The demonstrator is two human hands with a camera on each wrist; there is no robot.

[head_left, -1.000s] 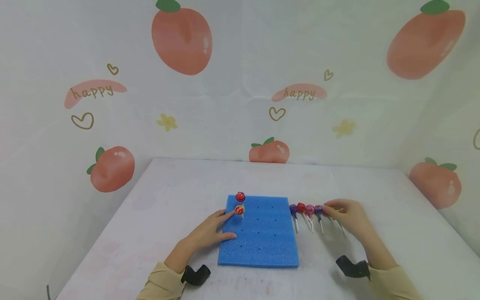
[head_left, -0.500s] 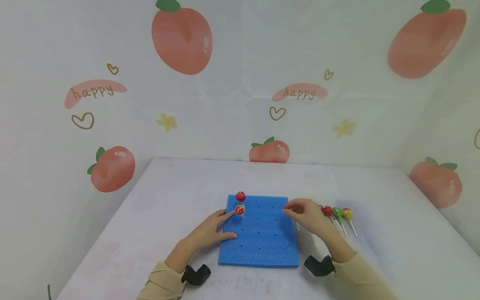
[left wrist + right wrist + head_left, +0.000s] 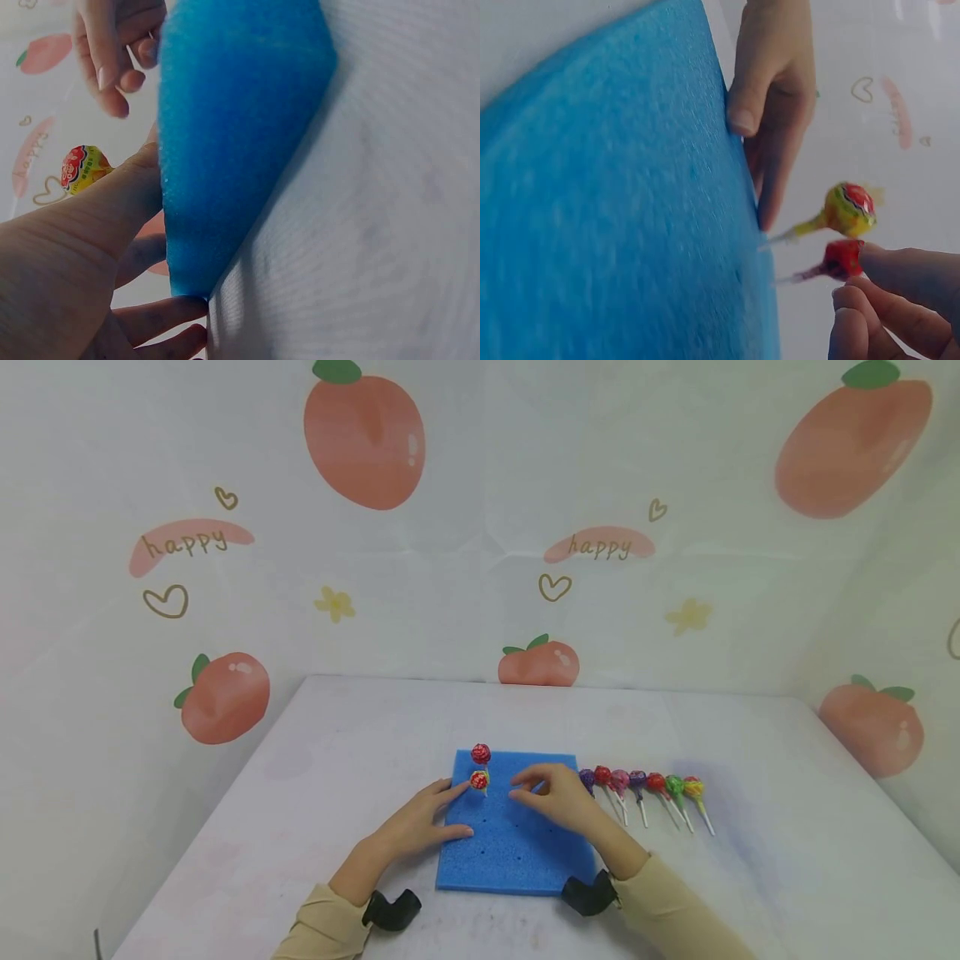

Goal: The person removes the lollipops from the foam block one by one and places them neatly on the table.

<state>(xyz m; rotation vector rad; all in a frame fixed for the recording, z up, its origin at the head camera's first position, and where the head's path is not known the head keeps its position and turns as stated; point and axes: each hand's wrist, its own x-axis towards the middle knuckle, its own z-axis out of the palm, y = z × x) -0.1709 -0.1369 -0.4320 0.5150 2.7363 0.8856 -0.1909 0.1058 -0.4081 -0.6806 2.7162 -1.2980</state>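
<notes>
A blue foam board with small holes lies on the table. In its far left corner stand a red lollipop and, nearer, a red-and-yellow lollipop. My left hand rests at the board's left edge, thumb on top, index fingertip right by the red-and-yellow lollipop. My right hand hovers over the board's right half, fingers loosely bent, nothing seen in them. From the right wrist, its thumb overlaps the red lollipop; the left wrist view shows the red-and-yellow wrapper behind the left thumb.
Right of the board several lollipops lie in a row on the white table, among them a green lollipop and a yellow lollipop at the far end. A fruit-patterned cloth hangs behind.
My right hand has swept left from the row of lollipops to above the board, uncovering the row. The left hand and both standing lollipops stay in place.
</notes>
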